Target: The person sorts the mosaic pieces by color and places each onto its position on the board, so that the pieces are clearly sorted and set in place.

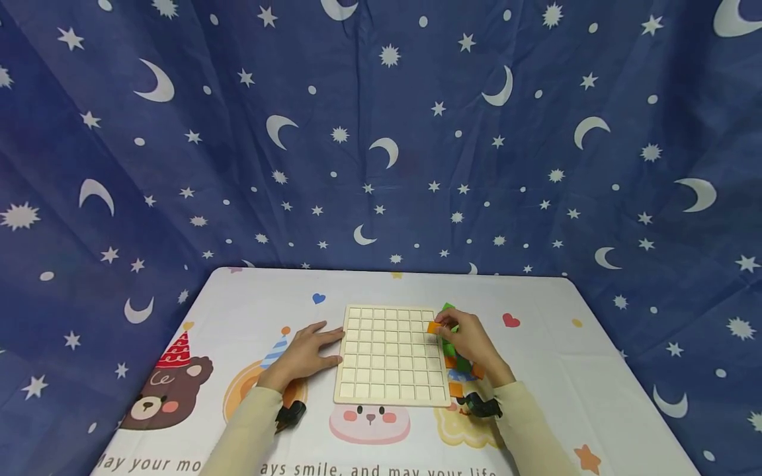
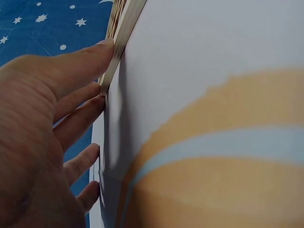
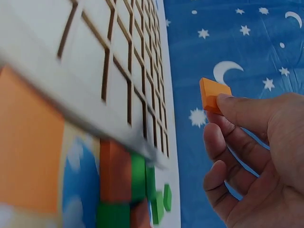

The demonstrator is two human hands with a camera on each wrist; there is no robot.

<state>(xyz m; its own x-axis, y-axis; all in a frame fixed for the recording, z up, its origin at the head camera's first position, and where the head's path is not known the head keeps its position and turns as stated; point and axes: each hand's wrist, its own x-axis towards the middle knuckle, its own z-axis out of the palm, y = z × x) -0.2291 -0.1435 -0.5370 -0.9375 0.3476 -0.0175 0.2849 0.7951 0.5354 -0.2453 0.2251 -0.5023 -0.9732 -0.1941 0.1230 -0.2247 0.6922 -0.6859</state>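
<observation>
A pale wooden grid board [image 1: 390, 357] with rows of square recesses lies flat on the table. Between thumb and fingertips my right hand [image 1: 467, 337] pinches an orange square tile [image 3: 214, 95], held up over the board's right edge near the far corner in the head view. My left hand [image 1: 306, 354] rests at the board's left edge, fingers spread and fairly straight, with the thumb [image 2: 88, 61] against the wooden side. Green tiles [image 1: 449, 350] and orange tiles [image 1: 455, 389] lie loosely along the board's right side, partly hidden beneath my right hand.
The table carries a white printed cloth [image 1: 536, 317] with cartoon animals and lettering. Behind it hangs a blue curtain [image 1: 417, 165] with moons and stars. Dark wrist devices [image 1: 290, 415] sit under both forearms.
</observation>
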